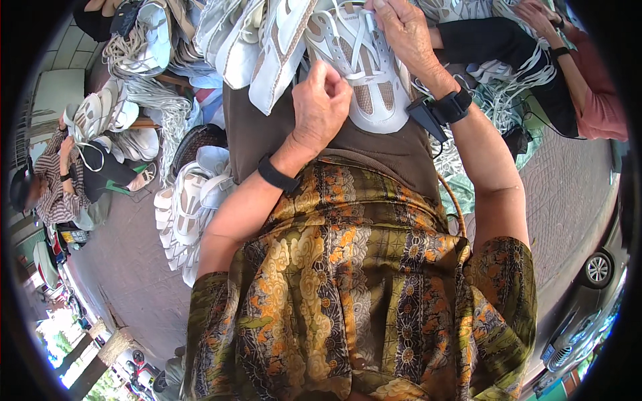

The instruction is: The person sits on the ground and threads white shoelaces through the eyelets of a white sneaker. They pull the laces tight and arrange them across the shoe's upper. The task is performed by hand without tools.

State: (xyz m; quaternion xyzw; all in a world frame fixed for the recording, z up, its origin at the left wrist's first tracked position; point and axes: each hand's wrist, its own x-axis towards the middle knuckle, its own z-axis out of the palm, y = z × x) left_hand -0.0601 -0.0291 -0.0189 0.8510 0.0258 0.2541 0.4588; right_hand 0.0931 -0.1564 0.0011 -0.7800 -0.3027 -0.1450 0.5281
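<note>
Looks mid-lacing to me: left hand (321, 100) is pinched shut on a white lace, right up against the white-and-tan sneaker upper (364, 67) on the lap. Just past it, right hand (401, 30) grips the upper's far edge. Several eyelets look unthreaded.

shoe (364, 67) toe cut off top | left hand (321, 100) fingertips hidden

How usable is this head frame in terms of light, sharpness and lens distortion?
Head view: even daylight, no harsh glare; both hands, left hand and right hand, and the white sneaker are sharp; heavy fisheye bending and black vignette at the rim; the car is warped.
</note>
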